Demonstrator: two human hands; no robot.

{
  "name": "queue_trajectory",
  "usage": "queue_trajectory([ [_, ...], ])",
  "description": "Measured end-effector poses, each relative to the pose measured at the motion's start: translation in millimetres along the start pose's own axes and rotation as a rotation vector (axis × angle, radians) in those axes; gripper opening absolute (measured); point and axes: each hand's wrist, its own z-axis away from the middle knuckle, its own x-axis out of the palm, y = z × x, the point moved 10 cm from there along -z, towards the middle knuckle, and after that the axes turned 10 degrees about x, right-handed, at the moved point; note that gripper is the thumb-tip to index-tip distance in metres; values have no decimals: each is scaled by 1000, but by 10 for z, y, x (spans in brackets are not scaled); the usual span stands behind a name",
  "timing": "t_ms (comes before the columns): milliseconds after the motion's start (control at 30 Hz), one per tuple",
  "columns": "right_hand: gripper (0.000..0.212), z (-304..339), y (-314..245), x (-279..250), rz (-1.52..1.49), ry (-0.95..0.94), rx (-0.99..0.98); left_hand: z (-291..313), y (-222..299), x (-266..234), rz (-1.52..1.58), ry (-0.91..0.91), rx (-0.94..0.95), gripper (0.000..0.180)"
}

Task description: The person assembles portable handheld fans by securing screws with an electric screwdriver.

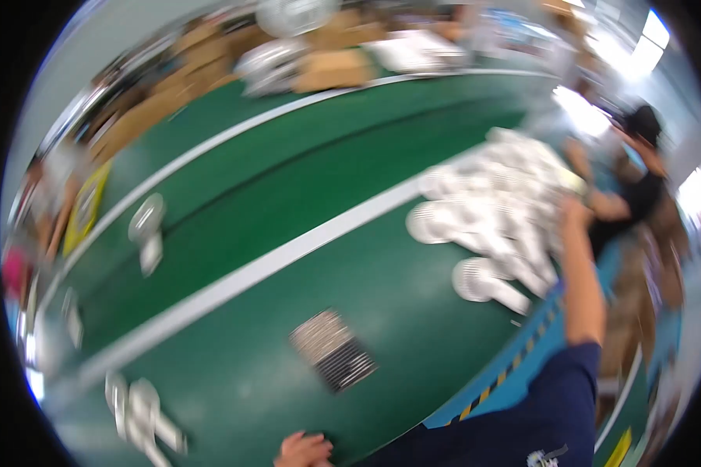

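We have our right hand (575, 208) at the right edge of a heap of white handheld fans (487, 214), which spreads to the left of that grip, and blur keeps us from telling whether its fingers pinch one or stand spread. Our left hand (304, 450) sits low and well apart, its grip unclear to us, with a ribbed grey-and-black block (333, 350) beyond it on the green table (237, 377) and a pair of white fans (144, 403) to its left.

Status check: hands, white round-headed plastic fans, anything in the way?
Right hand at right edge of fan pile, grip blurred. Left hand by green tabletop. Co-worker's arm close beside right hand.
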Motion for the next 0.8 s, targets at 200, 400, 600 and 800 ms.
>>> queue_trajectory([
  [200,31,2560,-774,-1216,-1058,-116,17,-725,-967,-1538,-436,451,-355,30],
  [400,41,4434,-587,-1598,-1160,-325,215,-1210,-2706,-2573,-932,465,-650,71],
  [600,42,6227,-625,-1138,-1231,-1088,267,-1404,-4099,-2823,-1011,319,-1019,57],
  [800,36,7253,-556,-794,-1050,-1432,543,-643,-4165,-3896,-1272,298,-953,37],
])
